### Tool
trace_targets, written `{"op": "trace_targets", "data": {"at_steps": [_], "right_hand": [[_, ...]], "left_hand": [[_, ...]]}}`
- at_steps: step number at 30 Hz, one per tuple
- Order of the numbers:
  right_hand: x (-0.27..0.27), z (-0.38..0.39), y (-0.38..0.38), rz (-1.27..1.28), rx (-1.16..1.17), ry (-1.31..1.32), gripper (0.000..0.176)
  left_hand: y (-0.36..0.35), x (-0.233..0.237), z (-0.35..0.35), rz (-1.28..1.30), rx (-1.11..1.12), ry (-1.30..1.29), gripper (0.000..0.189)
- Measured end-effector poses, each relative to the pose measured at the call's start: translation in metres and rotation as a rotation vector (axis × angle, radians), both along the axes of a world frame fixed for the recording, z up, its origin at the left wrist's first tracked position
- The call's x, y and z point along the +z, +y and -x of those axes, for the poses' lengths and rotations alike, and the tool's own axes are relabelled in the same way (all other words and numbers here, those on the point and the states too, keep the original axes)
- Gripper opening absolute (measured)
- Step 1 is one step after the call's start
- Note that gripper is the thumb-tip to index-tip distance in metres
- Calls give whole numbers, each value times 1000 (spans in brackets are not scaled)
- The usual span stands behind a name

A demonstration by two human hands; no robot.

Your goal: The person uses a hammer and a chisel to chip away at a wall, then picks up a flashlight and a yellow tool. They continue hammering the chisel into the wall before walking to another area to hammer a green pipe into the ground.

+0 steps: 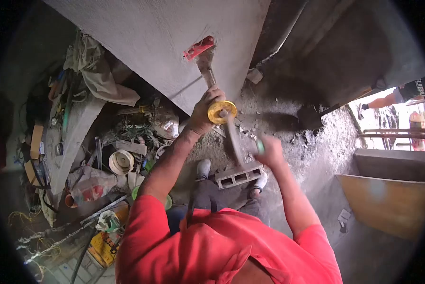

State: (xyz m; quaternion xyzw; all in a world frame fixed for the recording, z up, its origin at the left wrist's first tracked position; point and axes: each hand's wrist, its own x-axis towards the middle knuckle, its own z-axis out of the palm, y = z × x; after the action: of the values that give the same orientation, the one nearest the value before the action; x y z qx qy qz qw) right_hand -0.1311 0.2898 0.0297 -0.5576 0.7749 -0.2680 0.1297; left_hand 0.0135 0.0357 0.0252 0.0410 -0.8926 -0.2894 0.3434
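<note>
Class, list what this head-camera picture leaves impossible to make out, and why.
Head view:
- Blurred tool in the right hand: motion blur hides its kind.
- Chisel tip, left hand gripping it: lost against a red piece.
- Person outside: cut off by the wall.

The wall (pixel 151 33) is grey render, matt and finely rough. The chisel (pixel 206 71) is dull metal, its guard (pixel 216 110) glossy yellow plastic. The hammer (pixel 235 142) is too blurred to tell. The block (pixel 238 174) is coarse concrete, and the floor (pixel 288 142) is gritty and dusty. The shirt (pixel 222 246) is matt red cloth.
</note>
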Motion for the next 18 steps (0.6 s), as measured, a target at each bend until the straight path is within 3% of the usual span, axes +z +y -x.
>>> {"op": "trace_targets", "data": {"at_steps": [2, 4, 6, 7, 8, 10, 11, 12, 14, 16, 17, 18], "right_hand": [[5, -6, 2, 32, -86, -42, 29], [24, -13, -1, 62, -156, -90, 31], [58, -20, 12, 217, -38, -153, 28], [67, -19, 11, 345, 101, -200, 26], [67, -21, 9, 446, 150, -206, 16], [10, 2, 1, 359, 120, -93, 25], [4, 6, -16, 80, -96, -80, 23], [6, 12, -18, 85, -102, -77, 23], [11, 25, -29, 53, -370, -276, 28], [21, 28, -14, 100, -440, -495, 30], [21, 29, -4, -20, -546, -661, 29], [25, 27, 8, -19, -553, -661, 29]], "left_hand": [[-1, -2, 3, -9, 78, -33, 47], [6, -1, 2, -179, 92, 83, 46], [2, 9, 6, -292, 112, 26, 50], [-5, 1, 8, -116, 105, 20, 52], [-7, 6, 8, -111, 113, 20, 52], [2, 13, 4, -199, 87, 87, 52], [4, 15, 7, -222, 104, 66, 50], [9, 15, 7, -218, 97, 68, 50], [6, 16, 8, -84, 154, -35, 44], [-2, 14, 11, -162, 153, 39, 40], [-22, 29, 26, -169, 149, 71, 40], [-38, 38, 34, -189, 151, 92, 40]]}}
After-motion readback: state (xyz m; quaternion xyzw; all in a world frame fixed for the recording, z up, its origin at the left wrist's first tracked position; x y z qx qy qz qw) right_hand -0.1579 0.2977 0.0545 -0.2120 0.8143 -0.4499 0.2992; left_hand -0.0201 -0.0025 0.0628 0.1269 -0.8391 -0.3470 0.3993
